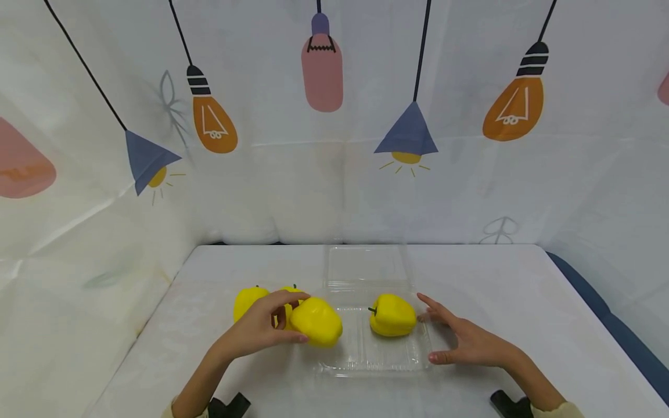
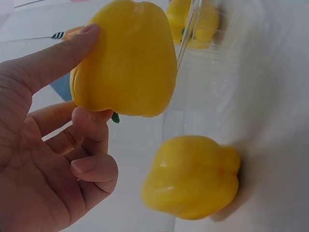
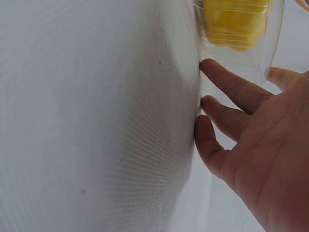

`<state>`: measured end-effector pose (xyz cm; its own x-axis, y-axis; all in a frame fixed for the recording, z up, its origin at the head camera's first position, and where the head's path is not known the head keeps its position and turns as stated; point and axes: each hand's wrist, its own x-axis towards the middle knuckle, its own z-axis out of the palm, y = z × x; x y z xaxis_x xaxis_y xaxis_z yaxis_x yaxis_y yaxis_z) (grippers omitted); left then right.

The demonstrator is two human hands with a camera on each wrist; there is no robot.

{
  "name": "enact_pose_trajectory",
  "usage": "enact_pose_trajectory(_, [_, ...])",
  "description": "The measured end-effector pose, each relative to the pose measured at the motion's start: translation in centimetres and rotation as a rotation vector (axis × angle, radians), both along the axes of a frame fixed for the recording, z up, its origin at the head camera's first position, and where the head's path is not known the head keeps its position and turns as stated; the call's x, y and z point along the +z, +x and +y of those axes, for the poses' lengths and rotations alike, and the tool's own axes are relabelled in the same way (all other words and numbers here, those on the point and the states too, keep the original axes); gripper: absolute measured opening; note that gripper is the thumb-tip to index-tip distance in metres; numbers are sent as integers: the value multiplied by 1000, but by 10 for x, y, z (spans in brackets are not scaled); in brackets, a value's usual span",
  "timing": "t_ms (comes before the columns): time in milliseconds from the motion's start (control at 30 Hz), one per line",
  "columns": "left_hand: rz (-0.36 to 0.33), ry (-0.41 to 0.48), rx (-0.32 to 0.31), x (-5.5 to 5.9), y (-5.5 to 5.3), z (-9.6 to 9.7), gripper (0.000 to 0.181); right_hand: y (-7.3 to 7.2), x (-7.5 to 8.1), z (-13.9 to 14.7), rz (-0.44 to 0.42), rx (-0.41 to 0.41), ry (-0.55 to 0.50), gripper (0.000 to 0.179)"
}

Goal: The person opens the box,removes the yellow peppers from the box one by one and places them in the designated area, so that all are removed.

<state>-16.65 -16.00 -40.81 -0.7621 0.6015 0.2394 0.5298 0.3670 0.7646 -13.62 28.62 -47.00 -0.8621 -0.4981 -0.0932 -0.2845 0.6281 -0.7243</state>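
My left hand (image 1: 259, 326) grips a yellow bell pepper (image 1: 317, 323) between thumb and fingers, held up at the left side of a clear plastic clamshell box (image 1: 366, 370). In the left wrist view this pepper (image 2: 128, 60) has its green stem pointing toward my curled fingers. Another yellow pepper (image 1: 394, 316) lies on its side inside the box, stem to the left. At the box's right edge is my right hand (image 1: 478, 343), fingers spread and relaxed. Its fingertips (image 3: 208, 67) sit close to the box wall; whether they touch it I cannot tell.
Two more yellow peppers, a left one (image 1: 248, 301) and one partly hidden (image 1: 291, 288), stand behind my left hand. The box's open lid (image 1: 366, 264) lies back toward the far table edge. A white table (image 1: 470, 273) meets a lamp-patterned curtain (image 1: 292, 186).
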Motion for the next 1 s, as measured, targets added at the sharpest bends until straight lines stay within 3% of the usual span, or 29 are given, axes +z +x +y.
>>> enact_pose_trajectory(333, [-24,-62,19,1,4,-16,62,0,-1,2,-3,5,-10,104])
enact_pose_trajectory(633, [-14,-53,-31,1,6,-28,63,1,1,1,-2,2,-5,104])
enact_pose_trajectory(1000, [-63,-93,-74,1,7,-42,62,0,1,-1,-12,-1,-8,104])
